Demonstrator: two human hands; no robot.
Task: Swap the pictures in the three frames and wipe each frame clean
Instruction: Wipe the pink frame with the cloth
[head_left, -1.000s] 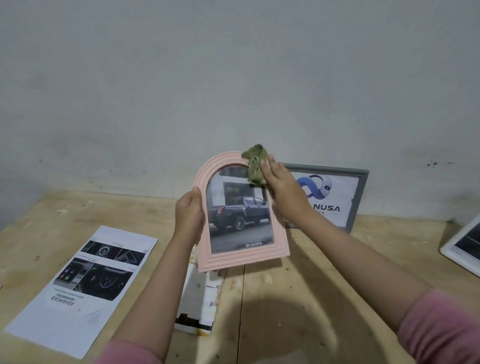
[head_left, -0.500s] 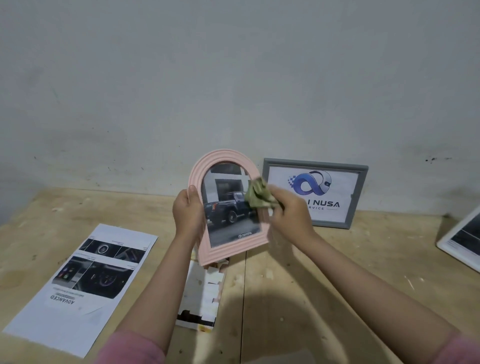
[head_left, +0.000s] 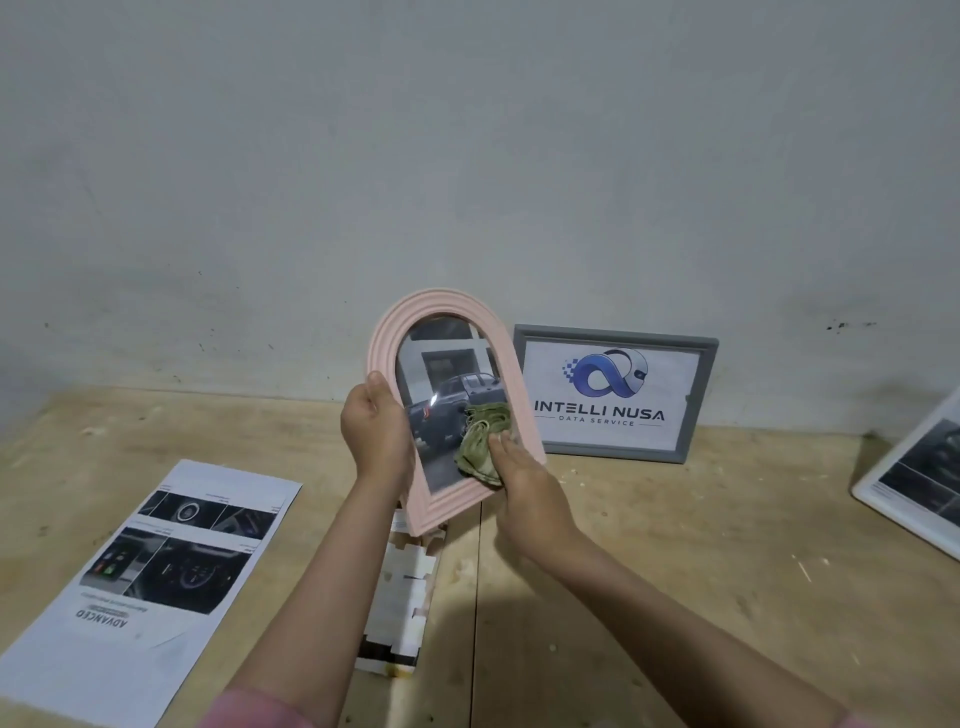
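Observation:
A pink arched frame (head_left: 410, 319) with a picture of a dark pickup truck is held upright above the wooden table. My left hand (head_left: 375, 434) grips its left edge, thumb on the front. My right hand (head_left: 524, 483) presses a crumpled green cloth (head_left: 480, 439) against the lower right of the glass. A grey frame (head_left: 701, 395) with a blue logo picture leans on the wall to the right. A white frame (head_left: 883, 506) with a dark picture lies at the far right edge, partly cut off.
A printed sheet (head_left: 150, 582) with dark car-interior pictures lies flat on the table (head_left: 675, 571) at the left. A white cut-out cardboard piece (head_left: 400, 603) lies under my arms near the middle. The grey wall (head_left: 467, 156) rises right behind the frames.
My right hand has wiped the cloth from the top right of the pink frame down to its lower right. The frame has turned a little, its face now angled to the right.

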